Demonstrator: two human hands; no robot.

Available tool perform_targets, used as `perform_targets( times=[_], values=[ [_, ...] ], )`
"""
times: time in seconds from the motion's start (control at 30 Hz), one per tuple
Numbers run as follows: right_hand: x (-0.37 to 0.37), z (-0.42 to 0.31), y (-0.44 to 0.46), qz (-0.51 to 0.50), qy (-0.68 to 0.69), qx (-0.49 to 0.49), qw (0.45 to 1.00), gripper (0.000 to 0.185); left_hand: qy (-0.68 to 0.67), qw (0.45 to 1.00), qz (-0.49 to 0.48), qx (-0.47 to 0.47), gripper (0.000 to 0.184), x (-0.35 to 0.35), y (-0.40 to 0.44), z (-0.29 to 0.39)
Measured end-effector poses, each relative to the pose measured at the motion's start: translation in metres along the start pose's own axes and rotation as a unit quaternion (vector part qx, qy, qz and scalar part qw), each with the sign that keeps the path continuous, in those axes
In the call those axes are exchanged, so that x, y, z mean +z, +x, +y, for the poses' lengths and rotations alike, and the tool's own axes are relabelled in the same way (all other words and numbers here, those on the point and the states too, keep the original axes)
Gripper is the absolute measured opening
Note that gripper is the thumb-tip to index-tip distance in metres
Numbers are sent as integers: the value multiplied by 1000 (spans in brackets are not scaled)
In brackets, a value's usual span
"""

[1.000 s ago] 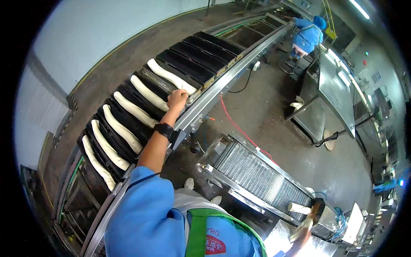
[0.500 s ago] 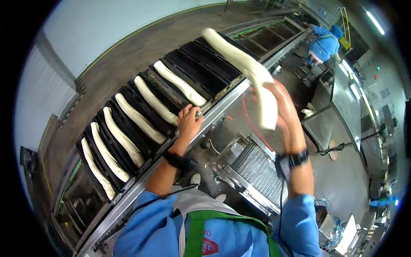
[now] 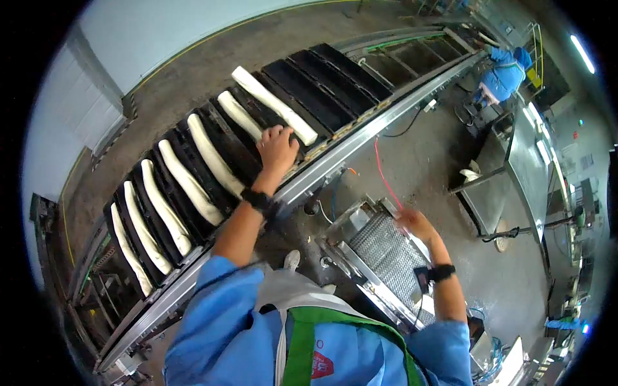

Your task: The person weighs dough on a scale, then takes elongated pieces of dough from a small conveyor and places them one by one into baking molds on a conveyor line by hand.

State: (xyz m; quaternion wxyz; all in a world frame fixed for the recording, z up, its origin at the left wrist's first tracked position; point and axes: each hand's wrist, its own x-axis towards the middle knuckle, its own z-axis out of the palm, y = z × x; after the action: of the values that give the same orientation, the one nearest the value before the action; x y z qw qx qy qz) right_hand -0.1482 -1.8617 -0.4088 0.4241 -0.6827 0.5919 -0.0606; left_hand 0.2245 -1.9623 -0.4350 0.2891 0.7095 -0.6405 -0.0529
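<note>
Long pale dough strips lie one per black tray [image 3: 318,87] in a slanting row. My left hand [image 3: 277,153] rests over the near end of one dough strip [image 3: 237,113], its fingers bent and slightly apart; what lies under the palm is hidden. Just right of it, another dough strip [image 3: 273,104] lies straight in its tray. My right hand [image 3: 418,226] is over the edge of a metal mesh belt [image 3: 380,248], off the trays. Its fingertips are blurred, and no dough shows in it.
The trays sit on a metal-railed conveyor [image 3: 380,128] curving away to the upper right. A co-worker in blue [image 3: 502,80] is at its far end. Steel tables [image 3: 531,167] stand on the right. A red hose [image 3: 381,170] hangs near the mesh belt.
The dough strip held in my right hand now lies in a tray. That hand has drawn down toward the mesh belt. My left hand has moved from the tray edge onto a strip.
</note>
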Motion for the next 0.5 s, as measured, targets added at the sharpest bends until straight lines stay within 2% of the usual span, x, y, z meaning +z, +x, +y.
perform_targets(
  times=[0.03, 0.07, 0.1, 0.13, 0.17, 0.2, 0.23, 0.27, 0.3, 0.33, 0.4, 0.43, 0.47, 0.5],
  values=[
    [0, 68, -20, 72, -129, -27, 989, 20, 37, 999, -6, 12, 27, 9, 15, -3],
    [-2, 106, -50, 109, -132, 37, 985, 22, 73, 997, -26, 8, 28, 13, 27, -3],
    [1, 168, -81, 149, -144, 112, 972, 37, 105, 993, -48, 3, 29, 19, 40, -6],
    [-4, 160, -120, 106, -210, 190, 953, 48, 135, 988, -70, -2, 29, 26, 51, -8],
    [4, 195, -155, 114, -255, 197, 940, 57, 127, 981, -140, -40, 32, 27, 60, -5],
    [10, 213, -180, 17, -310, 297, 903, 61, 118, 968, -209, -79, 34, 27, 67, -3],
    [29, 263, -212, 37, -214, 198, 956, 58, 121, 971, -180, -98, 36, 40, 67, -12],
    [37, 248, -220, 43, -149, 285, 946, 51, 123, 971, -180, -100, 36, 37, 67, -7],
    [40, 219, -226, 98, -194, 198, 956, 40, 130, 962, -215, -104, 36, 28, 67, 1],
    [43, 190, -220, 159, -104, 258, 947, 27, 139, 952, -249, -110, 36, 23, 64, 6],
    [50, 179, -206, 206, -132, 171, 954, 20, 153, 952, -247, -97, 36, 32, 51, 11],
    [48, 171, -195, 202, -100, 121, 967, 29, 148, 962, -215, -79, 35, 32, 40, 15],
    [56, 158, -193, 187, -205, 168, 946, 37, 142, 971, -181, -61, 33, 31, 23, 19],
    [54, 122, -187, 180, -261, 157, 935, 42, 135, 978, -142, -69, 30, 35, 9, 22]
  ],
)
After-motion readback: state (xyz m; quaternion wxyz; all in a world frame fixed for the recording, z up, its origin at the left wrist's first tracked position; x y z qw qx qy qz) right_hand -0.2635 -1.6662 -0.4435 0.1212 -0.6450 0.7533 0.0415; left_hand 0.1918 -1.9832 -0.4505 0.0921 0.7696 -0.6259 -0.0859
